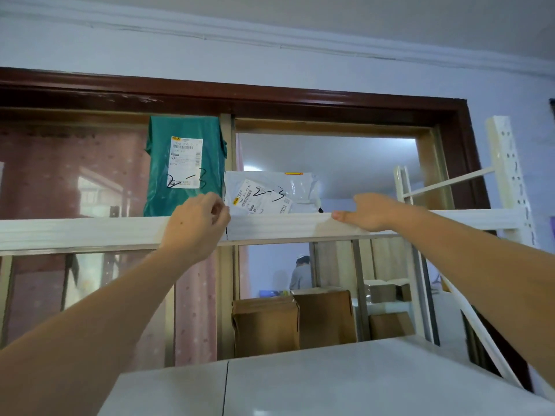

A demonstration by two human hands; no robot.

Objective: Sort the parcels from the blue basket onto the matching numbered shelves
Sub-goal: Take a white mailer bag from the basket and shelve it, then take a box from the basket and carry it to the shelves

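A grey parcel marked "2-3" leans upright on the top white shelf. To its left stands a green parcel, also marked "2-3". My left hand is raised in front of the shelf's rim, its curled fingers and thumb pinching the grey parcel's lower left corner. My right hand rests on the shelf rim just right of the grey parcel, thumb straight and pointing left along the rim. Its fingers reach over the rim and are hidden. The blue basket is out of view.
A white shelf upright and cross bar rise at the right. A lower white shelf board lies below my arms. Behind the rack are a brown-framed window, brown cardboard boxes and a person in the far room.
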